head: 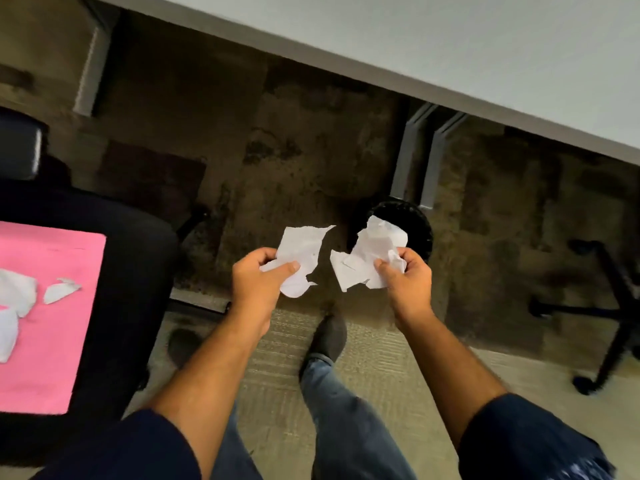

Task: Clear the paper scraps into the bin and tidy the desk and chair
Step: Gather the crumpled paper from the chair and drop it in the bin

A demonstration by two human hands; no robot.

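Left hand [258, 277] and right hand [407, 275], one torn paper scrap [301, 258] each.

Noted mottled brown carpet [294, 150] over most of the floor, darker in patches. Saw a paler ribbed strip [381, 348] along its near edge. Found a dark shoe [330, 336] planted where strip met carpet, with a blue jeans leg [346, 427] above it. Spotted a black wheeled base [606, 317] at the floor's right edge, blurred, with a caster near the strip. Marked a pink sheet [52, 341] lying flat at far left, cropped by the frame.
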